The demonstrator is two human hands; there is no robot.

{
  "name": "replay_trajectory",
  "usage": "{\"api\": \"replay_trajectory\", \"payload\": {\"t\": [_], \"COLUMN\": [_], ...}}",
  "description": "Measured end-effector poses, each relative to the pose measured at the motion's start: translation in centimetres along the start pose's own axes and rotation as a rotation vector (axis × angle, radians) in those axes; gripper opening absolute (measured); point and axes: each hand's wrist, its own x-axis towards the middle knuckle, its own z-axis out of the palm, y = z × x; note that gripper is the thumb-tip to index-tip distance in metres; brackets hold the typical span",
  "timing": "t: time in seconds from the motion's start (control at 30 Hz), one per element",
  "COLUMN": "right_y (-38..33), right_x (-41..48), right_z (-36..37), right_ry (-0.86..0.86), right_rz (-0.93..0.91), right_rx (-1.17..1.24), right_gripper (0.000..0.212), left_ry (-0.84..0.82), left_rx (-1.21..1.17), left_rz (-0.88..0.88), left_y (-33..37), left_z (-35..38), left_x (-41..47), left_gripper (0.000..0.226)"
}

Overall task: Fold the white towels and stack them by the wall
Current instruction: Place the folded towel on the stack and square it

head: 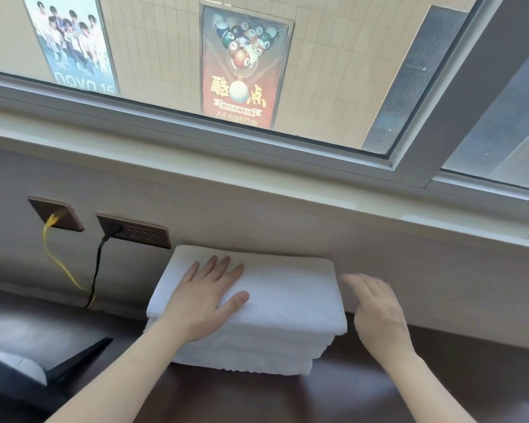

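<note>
bare forearms (129,370) are recorded entering from the lower edge above a dark brown table (440,380). a stack of folded white towels (281,309) is found on the table, its far side set against the pale wall (287,221) beneath the window sill (196,160). the left hand (208,297) is laid flat on top of the stack, fingers straight and spread, nothing grasped. the right hand (376,312) is held released at the right end of the stack, fingers straight and together; it is blurred, and contact with the towels cannot be confirmed. two brown wall sockets (135,230) are noted left of the stack, with a yellow cable (58,267) plugged into one and a black cable (97,270) into the other. a billiards poster (245,65) is seen through the window glass
</note>
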Motion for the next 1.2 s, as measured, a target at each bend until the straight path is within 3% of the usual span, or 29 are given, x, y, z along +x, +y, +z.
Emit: {"api": "replay_trajectory", "payload": {"t": [0.13,0.33,0.5,0.77,0.87,0.97,1.0,1.1,1.17,1.2], "right_y": [-4.3,-6.9,-7.3,-7.4,-6.8,-6.2,-6.3,-7.3,-8.0,-8.0], "right_x": [3.2,3.9,4.1,4.9,3.9,3.9,4.1,4.3,4.0,3.7], "right_z": [0.4,3.8,4.6,4.1,4.9,5.1,4.8,4.5,4.5,4.5], "right_ry": [-0.134,-0.627,-0.357,0.042,-0.058,-0.303,-0.304,-0.227,-0.397,-0.535], "right_rz": [0.203,0.354,0.536,0.270,0.300,0.587,0.551,0.157,0.010,0.032], "right_rx": [0.150,0.037,0.029,0.076,-0.062,-0.193,-0.255,-0.288,-0.203,-0.169], "right_gripper": [0.035,0.059,0.055,0.039,0.042,0.029,0.029,0.037,0.048,0.052], "left_ry": [-0.024,-0.050,-0.010,0.027,0.030,-0.001,-0.004,-0.005,-0.011,-0.011], "left_rx": [0.003,0.043,0.047,0.046,0.034,0.066,0.068,0.050,0.053,0.052], "left_rz": [0.097,0.125,0.137,0.154,0.164,0.160,0.154,0.144,0.141,0.126], "left_y": [2.9,4.3,4.2,4.2,4.3,4.4,4.4,4.5,4.5,4.4], "left_z": [-0.1,1.2,1.7,2.3,2.3,2.4,2.3,2.3,2.2,2.2], "left_x": [1.2,2.0,1.2,1.1,1.2,1.2,1.3,1.6,1.6,1.6], "left_gripper": [0.083,0.082,0.076,0.068,0.067,0.068,0.068,0.075,0.082,0.085]}}
